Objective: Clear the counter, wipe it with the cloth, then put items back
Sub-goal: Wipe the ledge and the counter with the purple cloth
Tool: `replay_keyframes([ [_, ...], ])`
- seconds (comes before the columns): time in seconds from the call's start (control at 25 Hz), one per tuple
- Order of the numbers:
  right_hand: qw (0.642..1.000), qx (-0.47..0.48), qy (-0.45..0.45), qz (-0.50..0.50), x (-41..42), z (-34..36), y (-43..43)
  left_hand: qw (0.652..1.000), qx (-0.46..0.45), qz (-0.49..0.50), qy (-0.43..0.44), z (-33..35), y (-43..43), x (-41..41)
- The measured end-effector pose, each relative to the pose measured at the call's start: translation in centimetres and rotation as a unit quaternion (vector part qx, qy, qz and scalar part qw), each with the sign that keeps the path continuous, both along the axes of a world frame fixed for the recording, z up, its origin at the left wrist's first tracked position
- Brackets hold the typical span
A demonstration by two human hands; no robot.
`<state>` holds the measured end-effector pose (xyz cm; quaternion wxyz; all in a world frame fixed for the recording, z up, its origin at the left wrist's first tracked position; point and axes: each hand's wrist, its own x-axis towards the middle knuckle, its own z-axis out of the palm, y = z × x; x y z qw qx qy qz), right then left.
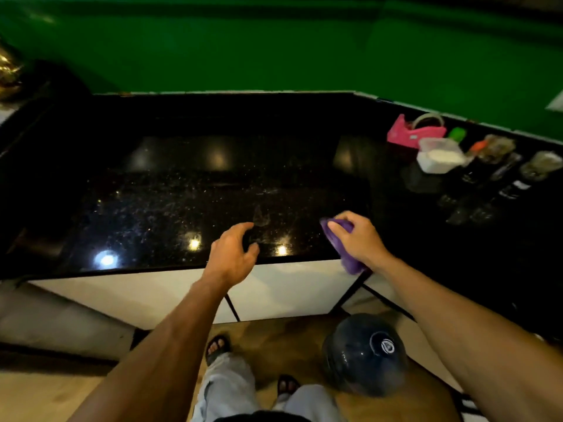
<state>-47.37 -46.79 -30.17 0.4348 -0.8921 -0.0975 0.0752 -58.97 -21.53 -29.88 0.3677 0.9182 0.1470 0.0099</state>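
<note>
The fingers of the right hand (361,240) grip the cloth (351,264) to wipe the surface (182,193) ahead of them, while the left hand (233,257) hovers relaxed and empty.

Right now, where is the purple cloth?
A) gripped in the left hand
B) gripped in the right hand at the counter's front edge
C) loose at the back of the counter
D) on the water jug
B: the right hand grips the purple cloth at the front edge of the counter; the left hand holds nothing.
</note>
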Motion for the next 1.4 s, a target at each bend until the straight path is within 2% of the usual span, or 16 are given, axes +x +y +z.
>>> replay_keyframes([
  [0.12, 0.995, 0.102, 0.002, 0.011, -1.0, 4.9, 5.8, 0.987, -0.157, -0.027, 0.028, 3.4, 0.4, 2.1],
  [0.28, 0.985, 0.172, 0.005, 0.012, -1.6, 9.9, 13.3, 0.930, -0.362, -0.026, 0.052, 9.1, 2.9, 3.6],
  [0.4, 0.977, 0.208, 0.038, 0.028, -1.4, 13.2, 19.1, 0.911, -0.409, -0.045, -0.006, 12.2, 7.4, 3.1],
  [0.52, 0.967, 0.229, 0.077, 0.080, -1.5, 15.8, 25.6, 0.896, -0.439, 0.008, -0.062, 14.3, 13.8, 1.4],
  [0.6, 0.955, 0.218, 0.128, 0.154, -2.3, 17.1, 30.2, 0.884, -0.461, 0.039, -0.074, 15.3, 18.5, -0.3],
  [0.68, 0.949, 0.160, 0.149, 0.229, -3.1, 17.5, 34.7, 0.872, -0.476, 0.076, -0.083, 15.5, 23.4, -2.5],
  [0.8, 0.953, 0.044, 0.089, 0.287, -3.5, 17.4, 41.2, 0.836, -0.520, 0.153, -0.087, 14.6, 29.9, -6.0],
  [0.96, 0.919, -0.016, 0.072, 0.386, -5.9, 17.2, 50.2, 0.780, -0.571, 0.235, -0.102, 13.6, 36.7, -10.7],
  [1.08, 0.884, -0.036, 0.097, 0.456, -8.1, 16.9, 55.4, 0.762, -0.549, 0.329, -0.096, 13.5, 39.6, -13.5],
  [1.2, 0.850, -0.027, 0.138, 0.508, -10.5, 15.7, 60.1, 0.736, -0.497, 0.428, -0.166, 12.9, 42.0, -16.2],
  [1.28, 0.827, -0.008, 0.164, 0.538, -12.4, 14.7, 62.3, 0.742, -0.412, 0.486, -0.208, 12.0, 43.0, -18.5],
  [1.4, 0.797, -0.018, 0.205, 0.567, -14.9, 12.8, 64.0, 0.758, -0.287, 0.555, -0.189, 10.6, 43.1, -22.1],
])
